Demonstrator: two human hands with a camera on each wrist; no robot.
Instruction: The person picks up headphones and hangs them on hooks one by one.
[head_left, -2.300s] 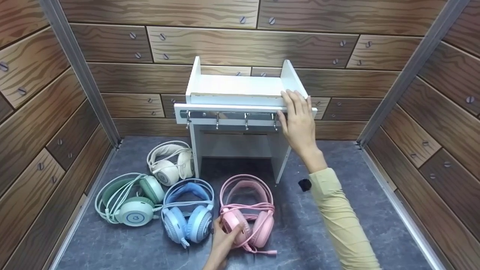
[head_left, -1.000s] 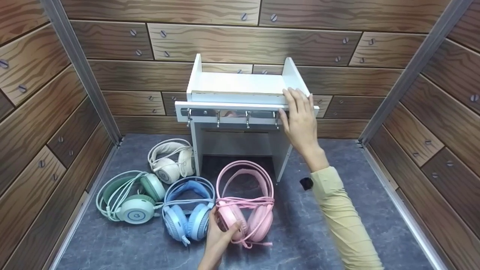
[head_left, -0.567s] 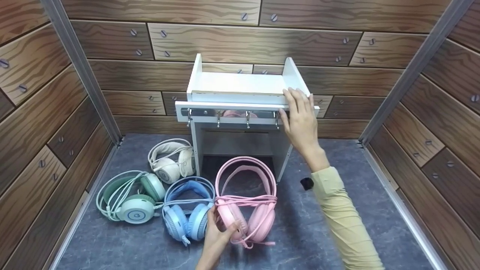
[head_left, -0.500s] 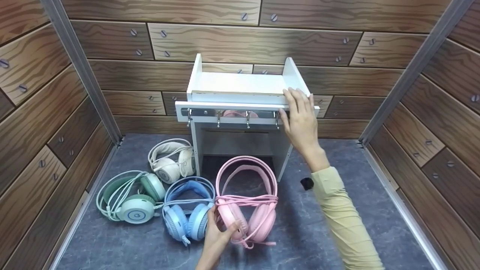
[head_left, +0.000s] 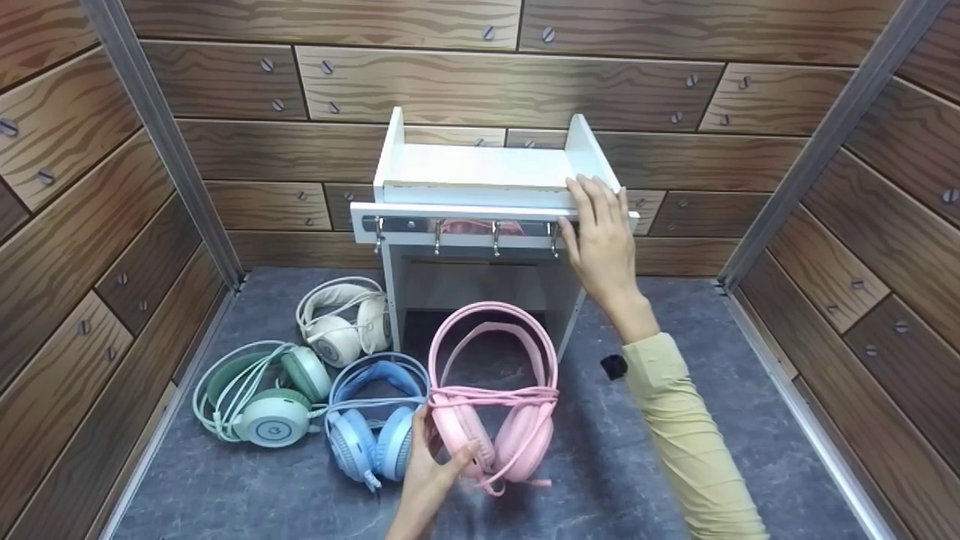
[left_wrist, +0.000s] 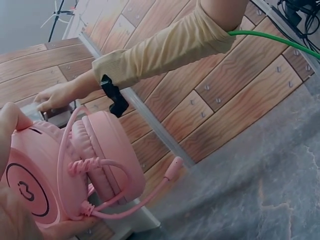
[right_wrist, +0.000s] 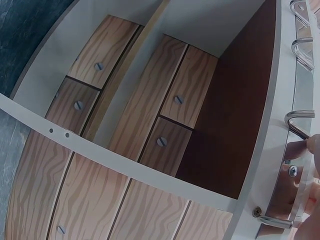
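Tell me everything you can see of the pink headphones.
The pink headphones look plastic, with a thin outer hoop over a padded inner band, two cushioned ear cups and a matching cord wound across the middle. The left wrist view shows a dark ring emblem on one cup and a slender stalk with a rounded tip. They are upright, hoop up and cups down, apparently clear of the floor, in front of the white rack. The left hand grips one ear cup.

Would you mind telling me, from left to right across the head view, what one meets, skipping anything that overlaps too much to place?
Green headphones, blue headphones, pink headphones, right hand, sleeve.
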